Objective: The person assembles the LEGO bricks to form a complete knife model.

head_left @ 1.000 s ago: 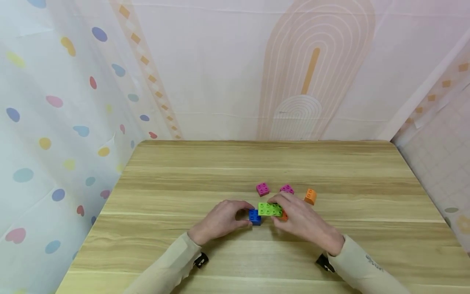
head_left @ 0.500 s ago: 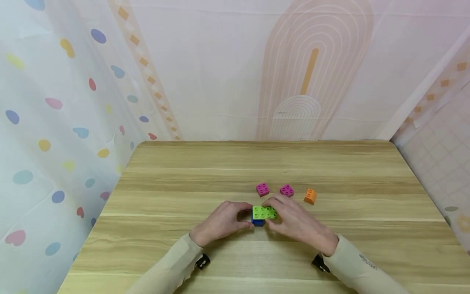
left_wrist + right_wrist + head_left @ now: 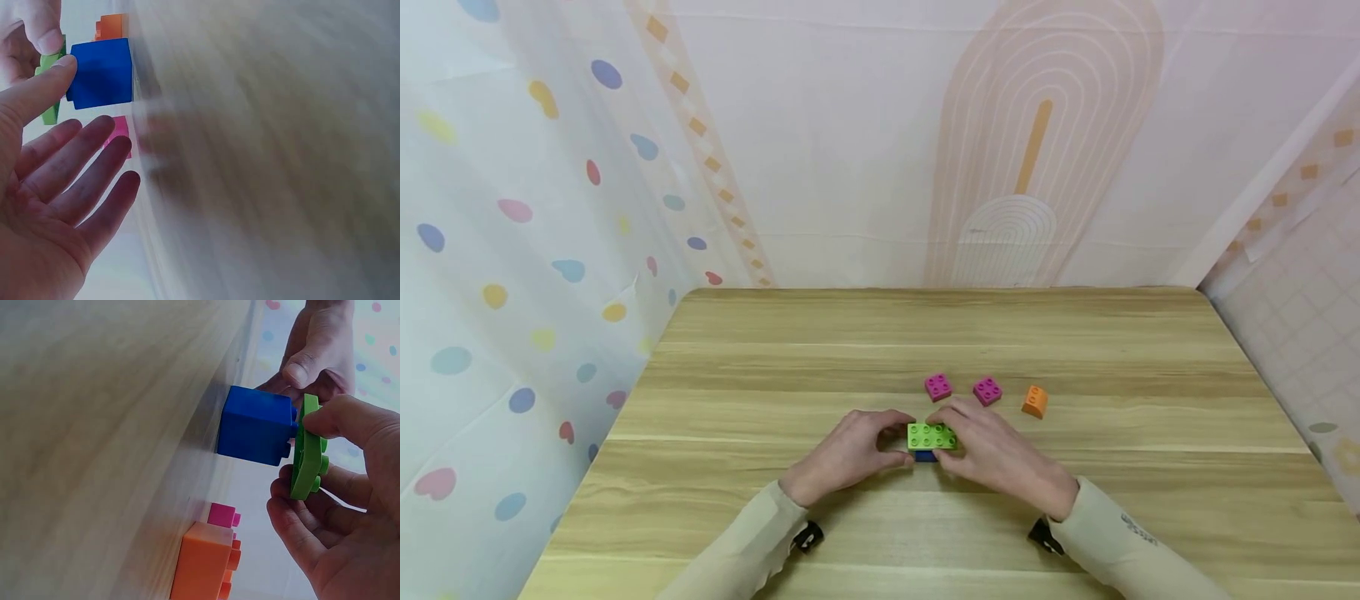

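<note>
My right hand [image 3: 1000, 450] pinches a flat lime-green building brick [image 3: 932, 436] between thumb and fingers. The green brick sits right over the studs of a taller blue brick [image 3: 255, 425], slightly tilted to it in the right wrist view. From above, only a front strip of the blue brick shows under it. My left hand [image 3: 850, 454] curves loosely about the blue brick's left side. In the left wrist view, its thumb lies at the blue brick's studded edge, while the other fingers [image 3: 115, 187] are extended beside the brick with a small gap.
Two magenta bricks [image 3: 937, 387] and a curved-top orange brick [image 3: 1034, 402] lie behind the hands on the wooden table [image 3: 760, 350]. An orange brick [image 3: 199, 562] stands close by in the right wrist view. Patterned curtains [image 3: 835, 150] hang behind the table.
My right hand has carried the green brick leftward from beside the blue brick to over it. The blue brick has shifted slightly right; my left hand stays around its left side.
</note>
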`<state>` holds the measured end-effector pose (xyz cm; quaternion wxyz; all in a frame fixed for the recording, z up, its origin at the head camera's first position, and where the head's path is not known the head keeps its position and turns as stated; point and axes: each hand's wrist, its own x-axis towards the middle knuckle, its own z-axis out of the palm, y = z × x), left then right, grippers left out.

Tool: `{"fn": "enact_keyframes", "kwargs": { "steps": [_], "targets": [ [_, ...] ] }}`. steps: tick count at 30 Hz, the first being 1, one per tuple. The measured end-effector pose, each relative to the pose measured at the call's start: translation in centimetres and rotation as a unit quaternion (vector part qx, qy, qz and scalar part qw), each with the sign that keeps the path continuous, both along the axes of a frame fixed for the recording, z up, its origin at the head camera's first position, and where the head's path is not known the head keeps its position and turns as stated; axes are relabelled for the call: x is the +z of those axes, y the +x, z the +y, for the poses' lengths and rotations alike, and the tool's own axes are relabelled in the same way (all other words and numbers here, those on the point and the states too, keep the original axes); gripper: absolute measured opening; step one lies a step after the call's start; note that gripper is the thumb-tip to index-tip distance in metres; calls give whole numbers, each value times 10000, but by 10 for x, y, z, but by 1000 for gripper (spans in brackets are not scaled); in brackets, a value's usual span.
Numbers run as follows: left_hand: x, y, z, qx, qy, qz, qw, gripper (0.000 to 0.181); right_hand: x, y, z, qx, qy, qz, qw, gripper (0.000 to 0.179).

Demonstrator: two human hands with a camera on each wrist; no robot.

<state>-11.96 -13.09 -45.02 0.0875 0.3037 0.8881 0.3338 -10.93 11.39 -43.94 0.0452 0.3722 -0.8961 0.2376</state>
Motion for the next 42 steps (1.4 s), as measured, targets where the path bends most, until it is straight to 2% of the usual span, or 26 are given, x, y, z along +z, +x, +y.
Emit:
{"fn": "enact_keyframes", "kwargs": {
  "steps": [11,21,42],
  "targets": [
    [3,-2,1,-43,71,19,10000,44,-4,-2,-3,5,109,-46,9999,38],
    [3,-3,3,-142,148,135,9997,31,-3,-4,-3,67,191,-70,9998,38],
    [1,-4,0,-290,420,-323,9982,28,2,-6,-3,185,278,-423,9985,37]
  ]
}}
